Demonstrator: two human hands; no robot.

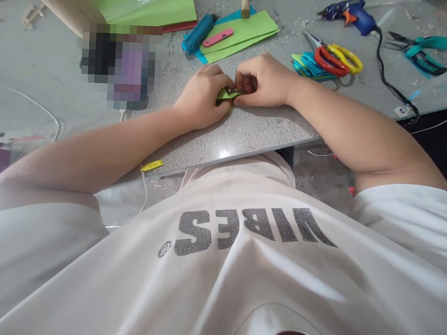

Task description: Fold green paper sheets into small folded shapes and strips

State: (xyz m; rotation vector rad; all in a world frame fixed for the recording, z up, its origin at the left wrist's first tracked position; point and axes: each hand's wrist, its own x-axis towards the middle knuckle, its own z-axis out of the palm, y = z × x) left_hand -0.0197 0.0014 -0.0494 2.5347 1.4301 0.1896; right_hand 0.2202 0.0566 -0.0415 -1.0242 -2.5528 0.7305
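A small folded piece of green paper [226, 94] is pinched between my two hands, just above the grey textured board [247, 131]. My left hand [206, 95] grips its left part with thumb and fingers, hiding some of it. At the paper's right end, the thumb and curled fingers of my right hand [262, 83] close on it. Beyond my hands lie flat green paper sheets [247, 37], with a pink cutter [218, 37] resting on them and a teal cylindrical object [199, 34] beside it.
Right of my hands, red-and-yellow scissors [332, 61] rest on folded blue and green papers [309, 67]. A blue glue gun [354, 16] with a black cord and teal-handled pliers [421, 50] lie farther right. At the left is a blurred-out device [127, 74] with a white cable.
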